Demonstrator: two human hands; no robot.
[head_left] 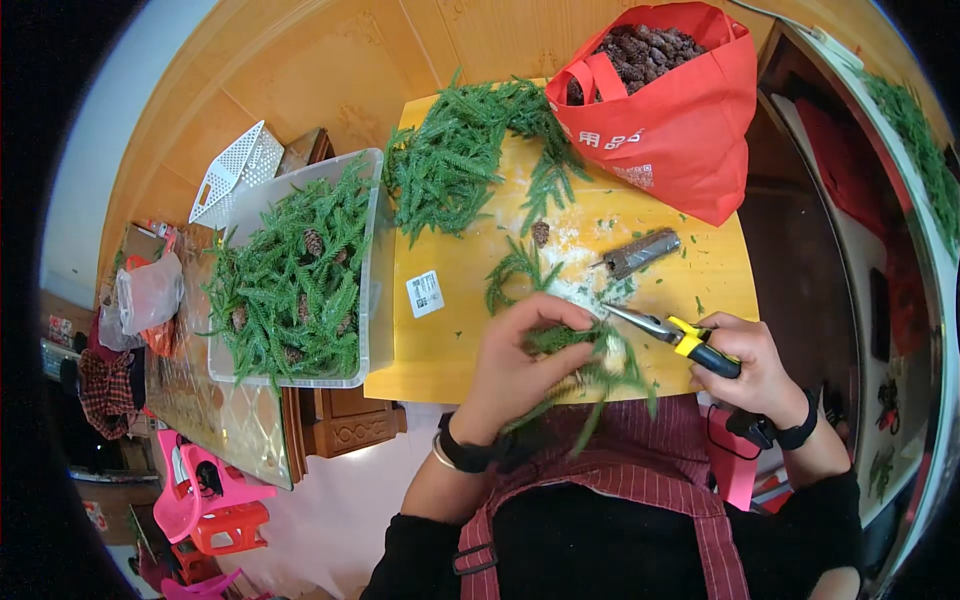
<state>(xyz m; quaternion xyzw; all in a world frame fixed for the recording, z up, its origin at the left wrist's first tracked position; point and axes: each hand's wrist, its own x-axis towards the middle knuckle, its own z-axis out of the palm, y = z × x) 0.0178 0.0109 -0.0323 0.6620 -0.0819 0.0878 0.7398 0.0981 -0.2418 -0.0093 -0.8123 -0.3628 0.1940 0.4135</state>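
Note:
My left hand point(522, 362) grips a bunch of green artificial pine sprigs point(590, 372) at the near edge of a small yellow table point(450, 330). My right hand point(750, 365) holds yellow-and-black handled pliers point(668, 334), whose jaws point left into the sprigs. Just beyond my hands, on the table, are a curled green sprig point(512, 270), a single pine cone point(541, 233) and a grey spool of wire point(642, 252).
A pile of green sprigs point(455, 160) lies at the table's far side. A red bag point(690, 130) of pine cones stands at the far right. A clear plastic bin point(372, 260) on the left holds finished sprigs with cones. Pink stools point(205, 500) stand lower left.

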